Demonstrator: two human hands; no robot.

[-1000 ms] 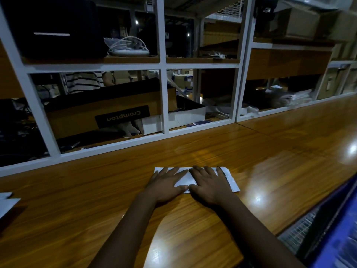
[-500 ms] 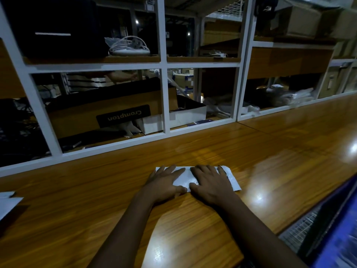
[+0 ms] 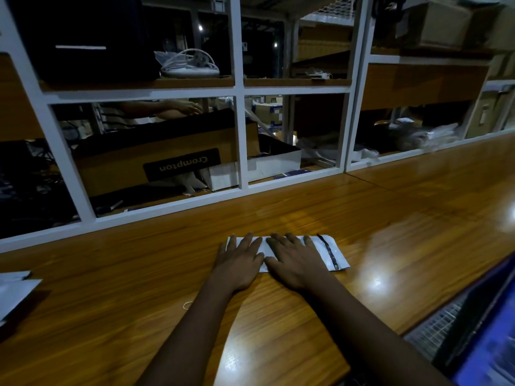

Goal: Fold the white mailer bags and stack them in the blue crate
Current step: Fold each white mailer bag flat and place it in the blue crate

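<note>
The left hand (image 3: 239, 263) and right hand (image 3: 296, 263) lie flat, fingers straight, pressing a folded white mailer bag (image 3: 340, 260) onto the wooden table (image 3: 167, 274), so its fold looks nearly done, though it is not yet in the blue crate (image 3: 498, 330).

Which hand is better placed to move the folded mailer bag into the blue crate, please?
Probably the right hand: it presses the white mailer bag on the side nearer the blue crate at lower right; the left hand would have to cross over.
</note>
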